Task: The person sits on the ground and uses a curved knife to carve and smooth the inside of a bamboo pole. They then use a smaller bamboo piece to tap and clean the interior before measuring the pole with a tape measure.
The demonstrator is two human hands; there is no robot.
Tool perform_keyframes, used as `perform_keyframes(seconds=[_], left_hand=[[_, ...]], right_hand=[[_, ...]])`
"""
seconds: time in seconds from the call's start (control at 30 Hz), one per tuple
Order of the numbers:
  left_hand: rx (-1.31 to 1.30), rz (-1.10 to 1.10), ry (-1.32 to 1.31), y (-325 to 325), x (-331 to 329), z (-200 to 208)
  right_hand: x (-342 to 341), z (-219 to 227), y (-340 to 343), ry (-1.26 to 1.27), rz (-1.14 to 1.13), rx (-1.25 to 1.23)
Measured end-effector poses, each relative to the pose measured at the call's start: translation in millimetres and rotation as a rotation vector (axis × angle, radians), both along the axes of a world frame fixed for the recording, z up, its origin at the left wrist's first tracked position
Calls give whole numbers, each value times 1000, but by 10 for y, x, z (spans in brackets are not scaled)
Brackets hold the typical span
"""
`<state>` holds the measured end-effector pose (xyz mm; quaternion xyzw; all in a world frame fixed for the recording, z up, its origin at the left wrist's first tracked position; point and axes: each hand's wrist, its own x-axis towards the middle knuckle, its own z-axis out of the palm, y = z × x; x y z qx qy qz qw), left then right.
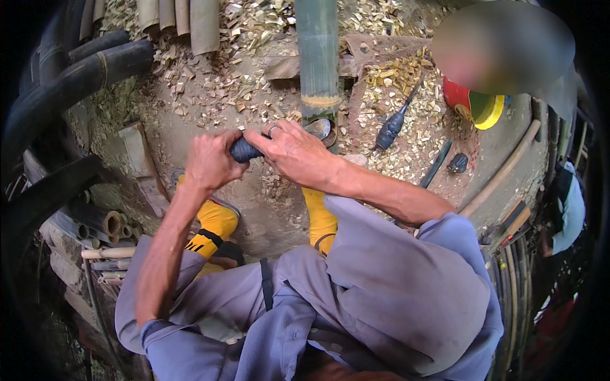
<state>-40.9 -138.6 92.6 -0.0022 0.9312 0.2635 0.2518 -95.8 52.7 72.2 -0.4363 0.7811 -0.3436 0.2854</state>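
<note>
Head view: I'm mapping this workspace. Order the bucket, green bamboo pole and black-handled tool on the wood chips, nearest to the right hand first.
From the right hand:
1. Green bamboo pole, just beyond it.
2. Black-handled tool, right of it.
3. Bucket, farther right.

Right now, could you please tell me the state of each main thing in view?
Dark handle: held, partly covered
Left hand: closed around the handle
Right hand: curled against the handle, grip partly hidden
Green bamboo pole: pointing toward the hands
Wrapped tool: lying down, unheld
</note>
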Motion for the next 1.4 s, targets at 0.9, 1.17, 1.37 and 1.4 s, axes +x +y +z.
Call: perform_keyframes(seconds=[0.9, 1.17, 1.37, 1.4], left_hand=[[-88, 130, -234, 93, -350, 330], [-194, -427, -10, 360, -1257, 420], [-287, -850, 112, 810, -1873, 423], [-284, -837, 76, 770, -1893, 406]], right_hand=[[-150, 102, 3, -161, -86, -21], [-180, 25, 213, -76, -586, -352], [-235, 31, 329, -216, -845, -349], [-249, 41, 319, -261, -872, -331]])
